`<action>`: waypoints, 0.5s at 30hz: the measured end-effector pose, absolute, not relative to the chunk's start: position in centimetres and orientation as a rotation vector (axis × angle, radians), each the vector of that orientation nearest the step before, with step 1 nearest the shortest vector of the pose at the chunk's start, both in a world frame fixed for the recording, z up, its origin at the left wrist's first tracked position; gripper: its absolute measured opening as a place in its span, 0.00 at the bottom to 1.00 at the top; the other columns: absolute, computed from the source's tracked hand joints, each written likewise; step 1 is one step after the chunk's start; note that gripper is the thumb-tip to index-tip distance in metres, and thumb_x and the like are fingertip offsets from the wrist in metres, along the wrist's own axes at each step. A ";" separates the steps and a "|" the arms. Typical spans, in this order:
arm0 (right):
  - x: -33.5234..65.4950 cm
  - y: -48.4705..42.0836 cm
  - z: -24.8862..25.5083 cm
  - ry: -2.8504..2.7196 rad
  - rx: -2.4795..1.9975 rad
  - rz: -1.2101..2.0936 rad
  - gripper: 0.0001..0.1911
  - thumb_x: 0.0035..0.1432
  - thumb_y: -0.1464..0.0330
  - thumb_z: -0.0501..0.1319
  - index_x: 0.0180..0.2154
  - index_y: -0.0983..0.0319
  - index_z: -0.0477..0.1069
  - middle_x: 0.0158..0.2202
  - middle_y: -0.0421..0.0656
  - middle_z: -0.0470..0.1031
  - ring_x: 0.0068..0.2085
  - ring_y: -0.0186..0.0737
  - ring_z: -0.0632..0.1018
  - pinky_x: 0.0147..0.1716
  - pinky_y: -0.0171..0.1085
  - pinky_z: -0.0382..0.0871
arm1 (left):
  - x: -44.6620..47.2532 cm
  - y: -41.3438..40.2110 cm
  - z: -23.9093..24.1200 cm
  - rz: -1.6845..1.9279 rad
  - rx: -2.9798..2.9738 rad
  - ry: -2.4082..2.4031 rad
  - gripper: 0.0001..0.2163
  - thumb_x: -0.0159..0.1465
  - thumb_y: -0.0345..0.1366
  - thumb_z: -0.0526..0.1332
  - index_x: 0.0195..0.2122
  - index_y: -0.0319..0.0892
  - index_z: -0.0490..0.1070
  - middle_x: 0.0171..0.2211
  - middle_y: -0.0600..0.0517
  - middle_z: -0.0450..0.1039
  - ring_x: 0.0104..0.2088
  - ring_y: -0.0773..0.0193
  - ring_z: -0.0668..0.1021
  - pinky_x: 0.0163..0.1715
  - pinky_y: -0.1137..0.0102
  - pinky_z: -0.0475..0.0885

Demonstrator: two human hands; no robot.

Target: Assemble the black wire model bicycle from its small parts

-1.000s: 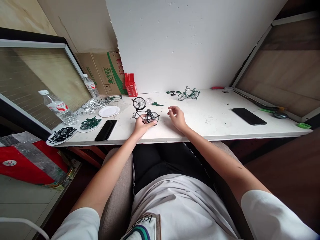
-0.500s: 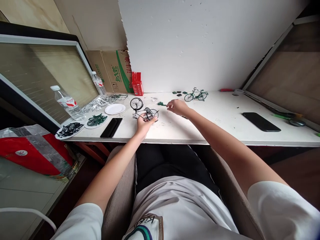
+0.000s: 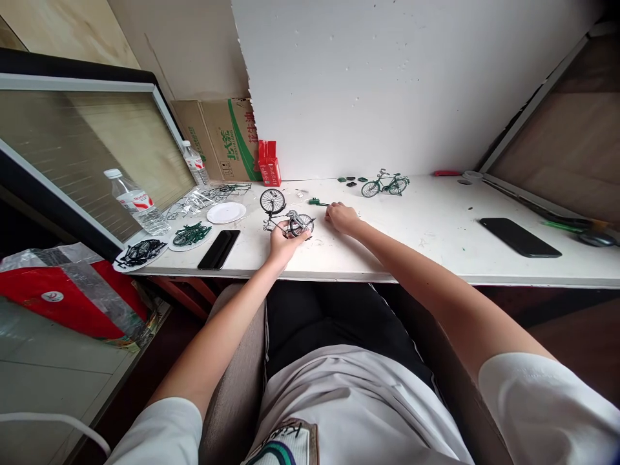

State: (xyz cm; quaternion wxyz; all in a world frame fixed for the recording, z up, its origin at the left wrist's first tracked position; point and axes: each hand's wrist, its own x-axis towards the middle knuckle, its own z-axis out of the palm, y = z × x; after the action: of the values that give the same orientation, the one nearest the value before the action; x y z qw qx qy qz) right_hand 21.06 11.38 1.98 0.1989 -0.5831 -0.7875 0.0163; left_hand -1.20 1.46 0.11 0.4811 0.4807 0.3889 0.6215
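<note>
My left hand (image 3: 285, 244) grips a black model bicycle (image 3: 301, 226) low over the white table. The bicycle is tipped over, with one spoked wheel (image 3: 272, 201) standing out behind the hand. To the right, my right hand (image 3: 343, 218) rests on the tabletop with its fingers curled together; whatever they hold, if anything, is hidden. A small green piece with a thin dark stem (image 3: 314, 202) lies just beyond those fingertips. Farther back stands a green model bicycle (image 3: 386, 185), upright and whole-looking.
Plates of black parts (image 3: 141, 253) and green parts (image 3: 190, 235) lie at the left, near a bare white plate (image 3: 226, 212) and a phone (image 3: 219, 249). Water bottles (image 3: 138, 203), a red box (image 3: 270, 165) and small dark pieces (image 3: 351, 184) stand farther back. Another black phone (image 3: 520, 237) lies right.
My right hand has come down and nearer me onto the tabletop, covering a small dark item seen there before. My left hand still holds the black model bicycle. The view has shifted slightly.
</note>
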 end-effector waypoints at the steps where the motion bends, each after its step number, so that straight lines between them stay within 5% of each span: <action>1: 21.0 11.3 1.8 -2.187 -1.605 0.064 0.03 0.65 0.69 0.67 0.37 0.61 0.79 0.47 0.59 0.81 0.50 0.57 0.79 0.46 0.46 0.76 | -1.2 1.5 0.0 1.511 1.186 0.960 0.32 0.44 0.41 0.84 0.47 0.40 0.74 0.41 0.45 0.84 0.40 0.57 0.85 0.45 0.61 0.80; 8: 20.4 9.5 2.2 -1.902 -1.316 0.481 0.11 0.69 0.62 0.65 0.36 0.61 0.73 0.39 0.49 0.82 0.37 0.42 0.78 0.41 0.39 0.73 | -1.1 1.4 0.2 1.501 1.281 1.028 0.30 0.45 0.41 0.84 0.46 0.40 0.75 0.40 0.45 0.84 0.38 0.58 0.84 0.42 0.62 0.80; 15: 20.7 5.1 3.9 -1.474 -0.980 0.917 0.26 0.59 0.45 0.72 0.37 0.63 0.78 0.33 0.47 0.79 0.26 0.34 0.71 0.20 0.34 0.61 | -1.1 1.2 0.3 1.487 1.283 1.040 0.31 0.45 0.41 0.84 0.47 0.40 0.74 0.41 0.44 0.84 0.38 0.57 0.84 0.44 0.61 0.79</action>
State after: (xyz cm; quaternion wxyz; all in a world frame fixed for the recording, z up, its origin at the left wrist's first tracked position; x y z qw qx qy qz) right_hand 20.68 5.07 3.88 0.5430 -0.4130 -0.6208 0.3863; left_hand -1.08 1.18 0.35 0.4436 0.5175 0.4193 0.5996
